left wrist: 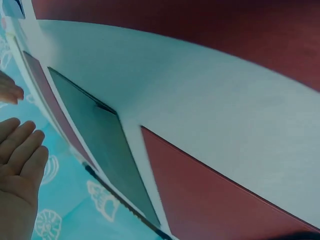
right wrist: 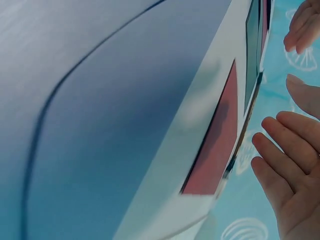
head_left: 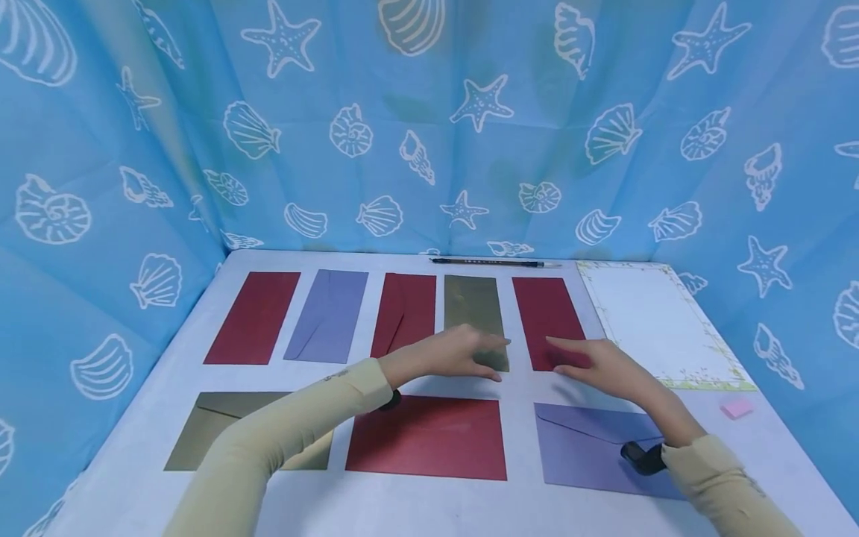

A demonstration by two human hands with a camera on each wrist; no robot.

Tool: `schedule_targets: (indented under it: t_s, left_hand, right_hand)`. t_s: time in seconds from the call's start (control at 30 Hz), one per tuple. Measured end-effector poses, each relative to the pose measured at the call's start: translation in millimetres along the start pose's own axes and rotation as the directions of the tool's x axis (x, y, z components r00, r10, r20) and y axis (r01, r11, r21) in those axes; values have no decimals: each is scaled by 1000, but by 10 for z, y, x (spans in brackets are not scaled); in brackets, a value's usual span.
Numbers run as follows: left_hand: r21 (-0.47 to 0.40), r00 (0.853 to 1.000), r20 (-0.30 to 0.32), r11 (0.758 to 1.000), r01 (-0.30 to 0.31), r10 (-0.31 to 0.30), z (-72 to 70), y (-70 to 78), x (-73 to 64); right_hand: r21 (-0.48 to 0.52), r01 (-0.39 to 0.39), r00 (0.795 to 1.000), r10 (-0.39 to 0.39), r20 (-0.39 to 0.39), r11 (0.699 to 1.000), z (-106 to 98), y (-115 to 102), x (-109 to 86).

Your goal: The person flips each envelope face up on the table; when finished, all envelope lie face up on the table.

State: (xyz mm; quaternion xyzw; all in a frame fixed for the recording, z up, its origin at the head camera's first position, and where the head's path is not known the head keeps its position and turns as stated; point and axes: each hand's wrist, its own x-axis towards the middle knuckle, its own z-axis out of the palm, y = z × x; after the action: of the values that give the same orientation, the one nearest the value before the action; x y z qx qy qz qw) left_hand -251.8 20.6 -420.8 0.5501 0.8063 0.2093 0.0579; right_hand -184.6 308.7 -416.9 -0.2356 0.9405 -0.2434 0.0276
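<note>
Above the lower end of the olive-gold envelope (head_left: 473,306) hovers my left hand (head_left: 463,350), its fingers extended and nothing in it. My right hand (head_left: 604,365) is over the lower part of the right-hand red envelope (head_left: 546,309), also empty with fingers spread from the thumb. In the left wrist view the left fingers (left wrist: 25,150) are straight; so are the right fingers (right wrist: 285,155) in the right wrist view. Below the hands lie a wide red envelope (head_left: 429,440) and a wide purple envelope (head_left: 597,455).
More envelopes lie flat: a red one (head_left: 251,317), a purple one (head_left: 329,313), another red one (head_left: 416,306) and a gold one (head_left: 228,403), partly under my left sleeve. A brush (head_left: 490,262), bordered paper (head_left: 658,313) and pink block (head_left: 737,409) lie beyond. A blue curtain (head_left: 429,119) surrounds the table.
</note>
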Motion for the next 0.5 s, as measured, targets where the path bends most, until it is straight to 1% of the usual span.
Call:
schedule_targets:
  t_s: [0.1, 0.17, 0.27, 0.4, 0.5]
  left_hand:
    - [-19, 1000, 7, 1000, 0, 1, 13, 4, 110]
    - [-24, 1000, 19, 1000, 14, -13, 16, 15, 181]
    - [-16, 997, 60, 998, 57, -56, 16, 59, 285]
    - [2, 984, 124, 992, 129, -128, 60, 103, 418]
    - [21, 978, 145, 989, 148, -149, 123, 104, 528]
  right_hand:
    - [-5, -24, 1000, 24, -16, 1000, -33, 65, -81]
    - [-16, -37, 999, 37, -28, 999, -59, 113, -127]
    - [-29, -54, 998, 53, -37, 998, -100, 180, -186]
    - [-34, -77, 996, 76, -37, 996, -130, 248, -245]
    - [-42, -98, 995, 97, -35, 994, -141, 291, -286]
